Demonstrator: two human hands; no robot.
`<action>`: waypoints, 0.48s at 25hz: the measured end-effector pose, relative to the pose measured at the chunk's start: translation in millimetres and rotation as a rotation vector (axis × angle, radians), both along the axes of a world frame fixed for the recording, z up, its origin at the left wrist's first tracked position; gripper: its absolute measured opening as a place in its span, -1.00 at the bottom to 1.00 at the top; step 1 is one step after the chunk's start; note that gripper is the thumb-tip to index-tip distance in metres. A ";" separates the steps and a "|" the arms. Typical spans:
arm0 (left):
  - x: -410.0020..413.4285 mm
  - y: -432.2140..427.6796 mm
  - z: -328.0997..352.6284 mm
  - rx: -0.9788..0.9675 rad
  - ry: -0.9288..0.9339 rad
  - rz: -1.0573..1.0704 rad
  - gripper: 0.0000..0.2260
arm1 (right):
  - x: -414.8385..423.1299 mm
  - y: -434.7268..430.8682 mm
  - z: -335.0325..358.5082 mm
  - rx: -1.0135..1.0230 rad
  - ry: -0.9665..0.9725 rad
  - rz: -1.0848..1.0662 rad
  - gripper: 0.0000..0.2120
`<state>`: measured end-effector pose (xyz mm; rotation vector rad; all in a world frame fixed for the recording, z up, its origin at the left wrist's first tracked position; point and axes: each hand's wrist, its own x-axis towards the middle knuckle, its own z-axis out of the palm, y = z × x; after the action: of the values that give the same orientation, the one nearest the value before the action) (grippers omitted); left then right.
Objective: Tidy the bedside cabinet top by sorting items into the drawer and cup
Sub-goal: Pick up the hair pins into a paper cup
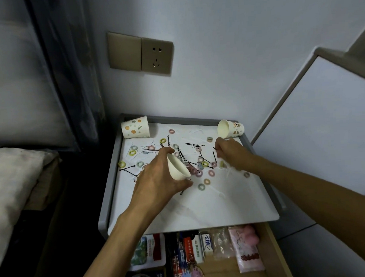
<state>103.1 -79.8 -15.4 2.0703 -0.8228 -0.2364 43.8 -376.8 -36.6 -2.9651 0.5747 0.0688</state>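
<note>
My left hand [158,179] grips a plain white paper cup [178,166], tilted over the middle of the white cabinet top [201,208]. Over the right side my right hand [230,152] has its fingers curled and pinches a black hairpin [214,155]. Several small coloured hair ties [201,186] and black hairpins [127,169] lie scattered across the top. A spotted paper cup [135,127] stands upside down at the back left. Another printed cup [230,128] lies on its side at the back right. Below the front edge the drawer [266,258] stands open.
The drawer holds packets, a small tin, keyrings and a pink bag [248,248]. A wall socket [157,55] sits above the cabinet. A bed with a pillow [10,187] lies to the left, and a white panel [323,121] stands to the right.
</note>
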 end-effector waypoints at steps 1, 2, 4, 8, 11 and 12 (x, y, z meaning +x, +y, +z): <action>-0.2 -0.2 -0.3 -0.002 0.004 0.002 -0.30 | -0.8 0.2 3.4 0.069 -0.056 -0.034 -0.98; -0.7 -0.6 -0.3 -0.006 0.008 0.003 -0.30 | -1.8 1.3 6.8 0.103 -0.085 -0.055 -0.98; -1.2 -1.1 0.1 -0.009 0.008 0.001 -0.31 | -1.4 5.5 10.8 0.145 -0.100 -0.099 -0.91; -0.8 -1.9 1.0 -0.009 -0.001 0.002 -0.30 | 0.0 11.6 12.3 0.150 -0.138 -0.213 -0.80; 0.1 -1.7 1.1 -0.010 -0.001 -0.001 -0.29 | -0.9 13.5 14.7 0.142 -0.152 -0.293 -0.83; 0.7 -1.8 1.1 -0.011 -0.001 -0.003 -0.29 | 0.1 14.2 14.4 0.134 -0.143 -0.321 -0.85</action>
<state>103.8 -81.5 -14.3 2.0590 -0.8256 -0.2321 43.9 -362.6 -22.2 -2.6840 0.9728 -0.1282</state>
